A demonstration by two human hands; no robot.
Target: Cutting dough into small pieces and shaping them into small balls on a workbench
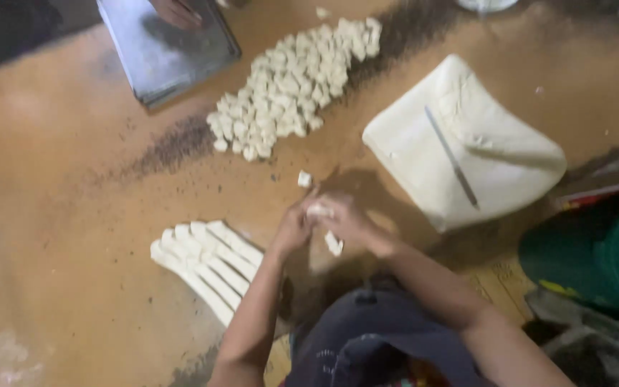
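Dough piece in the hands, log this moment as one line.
both hands: pinching small dough piece | dough strips: left | cut pieces pile: ahead | knife: on dough slab

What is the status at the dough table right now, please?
Left hand and right hand together on a small dough piece. Cut pile beyond. Nothing between.

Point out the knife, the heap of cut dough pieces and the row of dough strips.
knife (453, 158): head view, middle of the blade, lying on the dough slab.
heap of cut dough pieces (291, 89): head view, centre of the heap.
row of dough strips (209, 265): head view, middle strip.
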